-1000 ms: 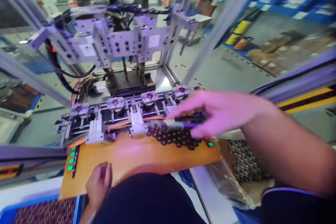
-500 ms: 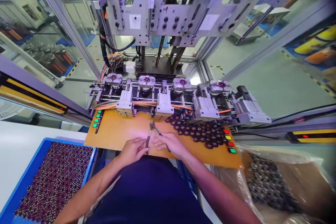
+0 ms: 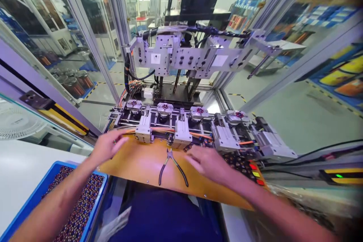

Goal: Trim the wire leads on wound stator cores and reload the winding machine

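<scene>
Evidently, the pliers (image 3: 169,155) lie loose on the board (image 3: 136,164), nose toward 12 o'clock and handles splayed toward 6, with neither hand on them. Taking them as the dial's centre, the left hand (image 3: 107,146) is at 10 o'clock over the board's far corner, thumb held away from the fingers and nothing visibly gripped; I cannot tell whether it touches anything. The right hand (image 3: 208,163) is at 3 o'clock, near the pliers, fingers bent; its palm side is hidden, so I cannot tell whether it pinches something. Beyond it, also toward 3, are black parts (image 3: 240,165) and buttons (image 3: 255,174). Four holders (image 3: 159,110) stand in a row from 11 to 2.

The step in hand looks like reaching at the board rather than cutting. Any next use of the pliers would call for a short move toward 9 by the right hand, closing on both handles.
</scene>
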Demonstrator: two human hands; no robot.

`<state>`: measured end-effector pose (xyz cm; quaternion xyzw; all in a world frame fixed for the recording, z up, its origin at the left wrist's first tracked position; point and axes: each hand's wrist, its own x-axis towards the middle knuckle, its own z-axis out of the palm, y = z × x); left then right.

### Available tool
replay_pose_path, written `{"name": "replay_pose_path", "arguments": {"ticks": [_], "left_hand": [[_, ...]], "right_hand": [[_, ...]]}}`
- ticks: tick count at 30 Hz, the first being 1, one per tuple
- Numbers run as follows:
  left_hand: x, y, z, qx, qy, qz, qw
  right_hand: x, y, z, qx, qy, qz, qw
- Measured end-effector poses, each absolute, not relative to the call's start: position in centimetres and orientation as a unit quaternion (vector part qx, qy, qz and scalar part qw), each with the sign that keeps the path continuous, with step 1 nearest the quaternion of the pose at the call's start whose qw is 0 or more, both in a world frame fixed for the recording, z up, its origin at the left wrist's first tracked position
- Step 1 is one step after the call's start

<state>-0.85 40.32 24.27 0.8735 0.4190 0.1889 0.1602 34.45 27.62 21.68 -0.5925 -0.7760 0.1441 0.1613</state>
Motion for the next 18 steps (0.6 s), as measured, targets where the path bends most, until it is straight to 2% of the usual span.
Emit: {"name": "replay_pose_path", "arguments": {"ticks": [3,7,11,18], "left_hand": [[0.3,47.4,28.2,0.893,0.407,0.161,0.105],[3.3,53.8,29.6,0.917,0.381,0.1,0.066],[4.4,55.8,28.4,0.924,0.376,0.059,0.034],[4.1,57.2,27.5,0.932,0.362,0.011,0.028]], "right_hand": [[35.1,32.7,27.2,-0.567,-0.809,0.08,0.131],[33.9,40.0,31.0,-0.568,-0.818,0.013,0.09],[33.0,44.4,30.3,-0.549,-0.834,0.011,0.052],[33.8,47.0,27.9,-0.516,-0.854,0.064,0.013]]}}
